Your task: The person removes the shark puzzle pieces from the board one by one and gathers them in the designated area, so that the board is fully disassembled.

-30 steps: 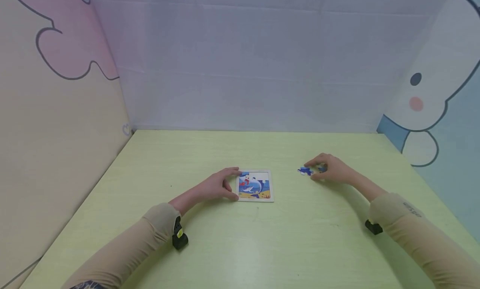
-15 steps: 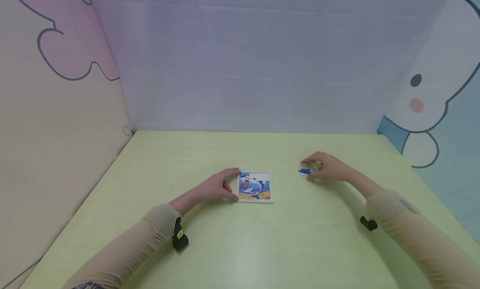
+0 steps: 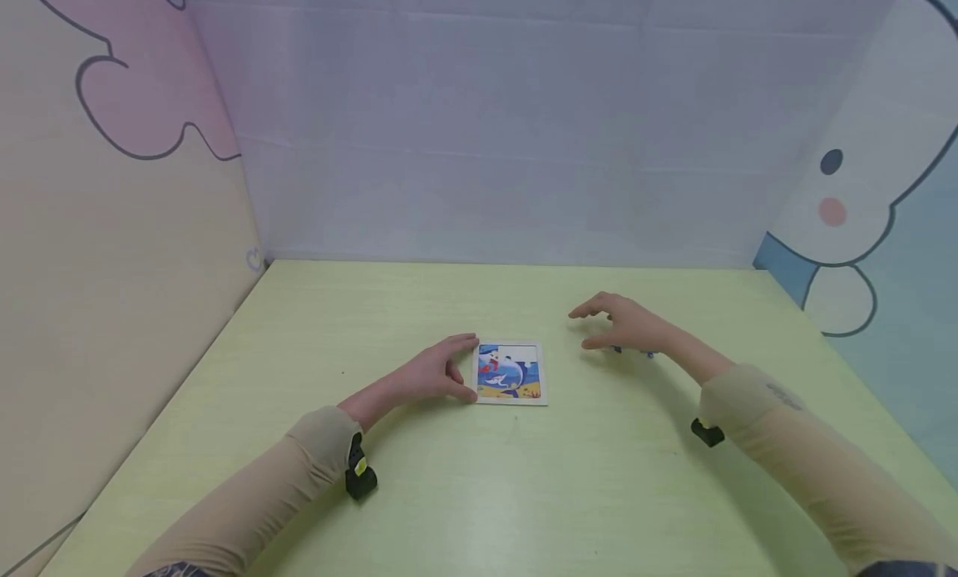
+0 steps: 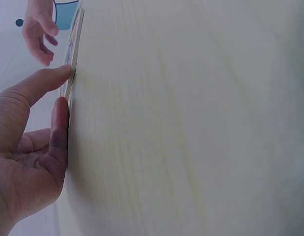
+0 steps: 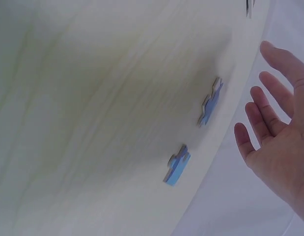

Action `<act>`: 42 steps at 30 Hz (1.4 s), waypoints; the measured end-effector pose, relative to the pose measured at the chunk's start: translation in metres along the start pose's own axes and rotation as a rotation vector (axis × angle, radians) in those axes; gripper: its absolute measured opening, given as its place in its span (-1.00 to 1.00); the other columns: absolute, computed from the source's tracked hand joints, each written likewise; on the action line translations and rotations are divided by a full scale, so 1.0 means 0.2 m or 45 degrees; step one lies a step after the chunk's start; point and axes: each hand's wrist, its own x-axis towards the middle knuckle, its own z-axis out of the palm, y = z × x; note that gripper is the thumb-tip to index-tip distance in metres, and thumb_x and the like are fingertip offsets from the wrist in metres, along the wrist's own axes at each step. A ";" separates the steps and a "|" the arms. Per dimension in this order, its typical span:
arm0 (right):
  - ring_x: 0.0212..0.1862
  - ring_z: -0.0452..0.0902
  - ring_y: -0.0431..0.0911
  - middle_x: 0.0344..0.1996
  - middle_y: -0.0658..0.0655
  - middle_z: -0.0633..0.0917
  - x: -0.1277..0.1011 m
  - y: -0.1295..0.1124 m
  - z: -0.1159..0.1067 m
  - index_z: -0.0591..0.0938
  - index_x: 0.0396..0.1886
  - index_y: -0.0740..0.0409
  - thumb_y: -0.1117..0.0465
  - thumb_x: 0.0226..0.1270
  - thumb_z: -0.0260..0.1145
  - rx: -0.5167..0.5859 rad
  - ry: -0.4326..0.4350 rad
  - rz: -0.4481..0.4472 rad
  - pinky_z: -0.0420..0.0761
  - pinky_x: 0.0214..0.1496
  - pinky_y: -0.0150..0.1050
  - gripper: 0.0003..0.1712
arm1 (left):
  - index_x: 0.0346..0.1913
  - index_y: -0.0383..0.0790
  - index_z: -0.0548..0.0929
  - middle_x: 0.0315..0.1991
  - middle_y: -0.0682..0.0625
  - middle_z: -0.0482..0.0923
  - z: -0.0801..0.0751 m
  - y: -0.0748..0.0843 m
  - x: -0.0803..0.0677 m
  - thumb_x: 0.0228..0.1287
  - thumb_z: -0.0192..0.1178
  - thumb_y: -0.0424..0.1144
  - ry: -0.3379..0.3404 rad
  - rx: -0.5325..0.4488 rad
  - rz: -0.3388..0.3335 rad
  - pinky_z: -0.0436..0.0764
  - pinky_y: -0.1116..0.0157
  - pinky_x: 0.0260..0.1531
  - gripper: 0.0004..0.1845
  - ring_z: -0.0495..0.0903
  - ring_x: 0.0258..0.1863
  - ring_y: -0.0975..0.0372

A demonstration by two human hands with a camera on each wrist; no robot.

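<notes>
A small square puzzle board (image 3: 509, 372) with a whale picture lies mid-table, its top right part bare. My left hand (image 3: 441, 369) rests on the table at the board's left edge. Its straight index finger and thumb (image 4: 54, 132) press against that edge (image 4: 73, 54). My right hand (image 3: 615, 323) hovers above the table to the right of the board, fingers spread and holding nothing. Two loose blue puzzle pieces (image 5: 210, 102) (image 5: 177, 164) lie on the table under my open right hand (image 5: 277, 142). In the head view the hand hides most of them; a blue speck (image 3: 649, 354) shows.
The pale green table (image 3: 479, 494) is walled by cartoon-printed panels on the left (image 3: 112, 228), back and right (image 3: 861, 228). Black wrist cameras (image 3: 359, 470) (image 3: 706, 432) sit on both beige sleeves.
My right hand let go of the blue piece it pinched, opened, lifted and drifted left. The left hand and the board have stayed put.
</notes>
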 end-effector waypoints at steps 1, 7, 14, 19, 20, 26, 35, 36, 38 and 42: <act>0.31 0.40 0.15 0.24 0.20 0.56 0.01 -0.01 0.01 0.57 0.27 0.09 0.14 0.23 0.45 -0.008 0.004 -0.003 0.38 0.35 0.20 -0.41 | 0.54 -0.12 0.18 0.60 0.02 0.01 0.00 0.00 0.00 0.05 0.50 -0.21 -0.003 0.000 -0.001 0.53 0.41 -0.27 0.01 0.55 -0.27 0.29; 0.27 0.44 0.14 0.20 0.20 0.59 0.06 -0.11 0.06 0.59 0.25 0.09 0.13 0.23 0.45 0.001 0.008 -0.017 0.40 0.33 0.20 -0.43 | 0.54 -0.13 0.18 0.60 0.00 0.00 0.00 0.00 0.00 0.05 0.50 -0.21 -0.012 -0.012 0.007 0.53 0.40 -0.28 0.01 0.54 -0.28 0.30; 0.25 0.47 0.10 0.18 0.16 0.62 0.11 -0.23 0.14 0.60 0.22 0.06 0.11 0.23 0.45 0.030 -0.023 -0.044 0.44 0.31 0.15 -0.45 | 0.54 -0.16 0.18 0.60 -0.03 0.00 -0.01 0.00 0.00 0.05 0.50 -0.22 -0.011 -0.010 0.018 0.53 0.41 -0.27 0.00 0.54 -0.27 0.30; 0.25 0.49 0.07 0.16 0.13 0.63 0.14 -0.29 0.20 0.61 0.21 0.07 0.10 0.22 0.46 0.034 -0.050 -0.063 0.44 0.33 0.10 -0.46 | 0.53 -0.16 0.19 0.59 -0.02 0.01 -0.01 0.00 0.00 0.05 0.51 -0.21 -0.007 0.004 0.019 0.53 0.39 -0.26 0.00 0.54 -0.29 0.30; 0.24 0.50 0.07 0.16 0.13 0.64 0.15 -0.30 0.21 0.62 0.20 0.07 0.10 0.22 0.46 0.035 -0.056 -0.069 0.44 0.33 0.09 -0.47 | 0.53 -0.16 0.19 0.59 -0.02 0.01 -0.01 0.00 0.00 0.05 0.51 -0.21 -0.007 0.010 0.018 0.53 0.39 -0.26 0.00 0.54 -0.29 0.30; 0.16 0.53 0.01 0.07 0.08 0.68 0.18 -0.34 0.28 0.66 0.15 0.07 0.11 0.22 0.46 0.034 -0.090 -0.136 0.48 0.28 0.03 -0.52 | 0.54 -0.16 0.18 0.59 -0.02 0.01 -0.01 -0.01 0.01 0.07 0.49 -0.21 -0.016 0.024 0.017 0.53 0.42 -0.27 -0.02 0.56 -0.28 0.30; 0.07 0.54 -0.06 -0.02 0.06 0.71 0.23 -0.38 0.34 0.73 0.03 0.04 0.12 0.21 0.45 -0.014 -0.120 -0.206 0.49 0.21 -0.05 -0.63 | 0.53 -0.18 0.18 0.59 -0.04 0.01 -0.02 0.00 0.00 0.07 0.49 -0.20 -0.021 -0.010 0.040 0.53 0.40 -0.24 -0.01 0.56 -0.29 0.31; 0.06 0.55 -0.06 -0.03 0.07 0.72 0.23 -0.39 0.35 0.73 0.02 0.05 0.12 0.22 0.45 -0.023 -0.120 -0.223 0.50 0.19 -0.06 -0.64 | 0.53 -0.18 0.18 0.59 -0.04 0.01 -0.02 0.00 -0.01 0.07 0.49 -0.20 -0.022 -0.014 0.042 0.53 0.40 -0.24 -0.01 0.55 -0.29 0.30; 0.02 0.55 -0.08 -0.07 0.06 0.72 0.24 -0.40 0.36 0.74 0.00 0.06 0.13 0.21 0.45 -0.037 -0.117 -0.230 0.52 0.16 -0.10 -0.65 | 0.53 -0.18 0.18 0.59 -0.04 0.01 -0.02 0.00 -0.01 0.07 0.49 -0.20 -0.025 -0.022 0.044 0.53 0.39 -0.24 -0.01 0.55 -0.30 0.30; -0.03 0.55 -0.11 -0.11 0.06 0.71 0.25 -0.42 0.38 0.73 -0.02 0.09 0.15 0.21 0.45 -0.028 -0.115 -0.191 0.54 0.12 -0.15 -0.67 | 0.53 -0.19 0.19 0.59 -0.04 0.01 -0.02 -0.01 -0.01 0.07 0.49 -0.20 -0.027 -0.034 0.047 0.53 0.38 -0.24 -0.02 0.55 -0.31 0.30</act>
